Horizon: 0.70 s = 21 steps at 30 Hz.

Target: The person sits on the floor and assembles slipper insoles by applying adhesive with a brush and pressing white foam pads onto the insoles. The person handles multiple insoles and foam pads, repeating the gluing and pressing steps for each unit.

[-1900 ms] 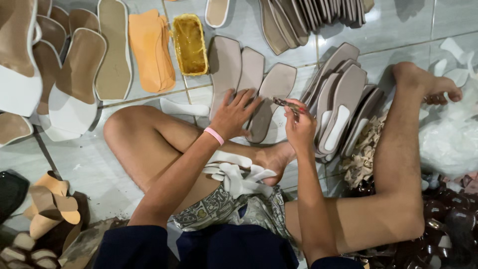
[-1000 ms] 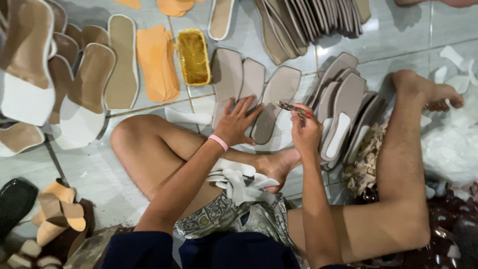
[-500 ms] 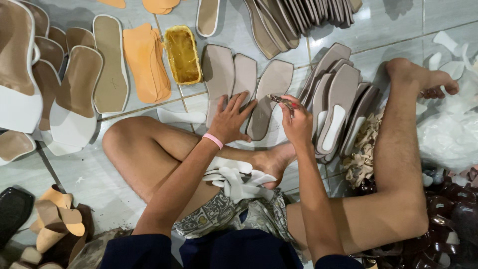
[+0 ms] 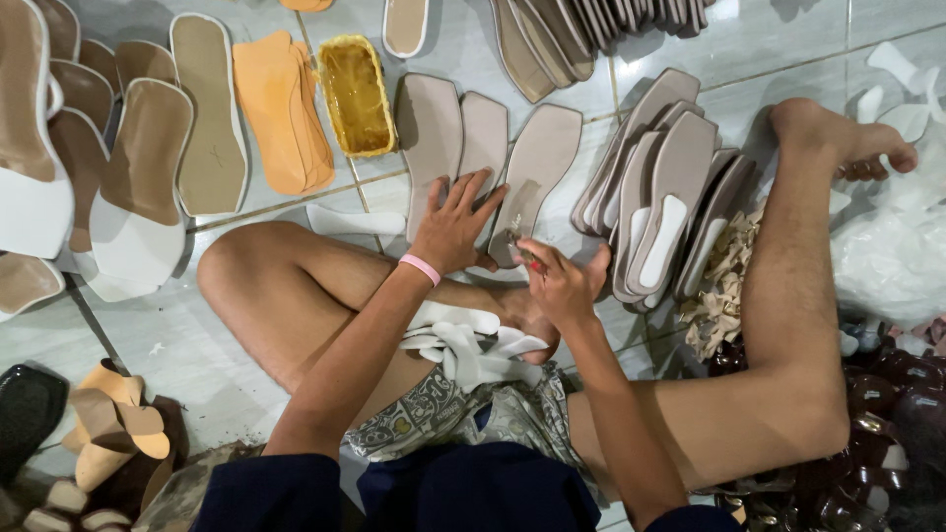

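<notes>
A grey insole [image 4: 537,172] is still pressed flat under the spread left hand [image 4: 455,225] — beside it, a small tool [image 4: 520,258] is pinched by the right hand [image 4: 562,286].

orange insoles [image 4: 284,113] | yellow glue tray [image 4: 357,96] | white straps [image 4: 463,340] in lap | block heels [image 4: 113,424]

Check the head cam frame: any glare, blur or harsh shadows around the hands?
Head view: even, soft light; faint sheen on the floor tiles and the glossy yellow tray, nothing blown out. Left hand on the grey insoles is sharp; right hand is slightly soft, and the small thing it pinches is too small to identify. Shadows are short and soft. Dark corner bottom right.
</notes>
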{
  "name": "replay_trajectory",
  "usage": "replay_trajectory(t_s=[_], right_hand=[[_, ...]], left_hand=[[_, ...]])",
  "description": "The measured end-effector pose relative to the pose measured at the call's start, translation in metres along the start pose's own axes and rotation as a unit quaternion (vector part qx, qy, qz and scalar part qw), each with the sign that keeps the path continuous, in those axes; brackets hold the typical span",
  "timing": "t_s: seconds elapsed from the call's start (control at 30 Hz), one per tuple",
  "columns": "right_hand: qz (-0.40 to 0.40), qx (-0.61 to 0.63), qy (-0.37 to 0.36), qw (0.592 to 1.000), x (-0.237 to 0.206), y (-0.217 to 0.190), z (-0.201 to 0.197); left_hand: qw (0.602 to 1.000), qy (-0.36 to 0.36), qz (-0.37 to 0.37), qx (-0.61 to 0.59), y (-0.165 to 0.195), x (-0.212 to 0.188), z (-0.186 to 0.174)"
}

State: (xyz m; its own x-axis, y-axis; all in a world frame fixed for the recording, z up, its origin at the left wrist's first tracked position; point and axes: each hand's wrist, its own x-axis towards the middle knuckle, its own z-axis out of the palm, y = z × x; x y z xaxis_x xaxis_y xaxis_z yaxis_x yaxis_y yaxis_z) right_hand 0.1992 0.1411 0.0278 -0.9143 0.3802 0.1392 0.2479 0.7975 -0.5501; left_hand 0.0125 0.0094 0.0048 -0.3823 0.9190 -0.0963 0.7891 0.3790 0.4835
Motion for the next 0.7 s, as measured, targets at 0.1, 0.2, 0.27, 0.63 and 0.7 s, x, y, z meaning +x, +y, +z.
replay_trajectory(t_s=[0.1,0.2,0.27,0.63,0.7], right_hand=[[-0.019,0.001,-0.011,1.0,-0.012,0.003,-0.007],[0.027,0.056,-0.044,0.997,-0.012,0.01,-0.014],[0.045,0.094,-0.038,0.994,-0.01,0.011,-0.019],[0.087,0.039,-0.204,0.974,0.023,0.01,-0.025],[0.097,0.065,-0.201,0.973,0.038,0.019,-0.023]], left_hand=[[1.0,-0.005,0.0,0.006,0.0,0.0,0.001],[1.0,0.002,0.003,0.005,0.0,-0.002,0.002],[1.0,0.001,0.004,0.002,0.0,-0.002,0.002],[1.0,0.002,-0.001,0.029,0.0,-0.003,0.004],[1.0,0.002,0.0,0.029,-0.001,-0.001,0.005]])
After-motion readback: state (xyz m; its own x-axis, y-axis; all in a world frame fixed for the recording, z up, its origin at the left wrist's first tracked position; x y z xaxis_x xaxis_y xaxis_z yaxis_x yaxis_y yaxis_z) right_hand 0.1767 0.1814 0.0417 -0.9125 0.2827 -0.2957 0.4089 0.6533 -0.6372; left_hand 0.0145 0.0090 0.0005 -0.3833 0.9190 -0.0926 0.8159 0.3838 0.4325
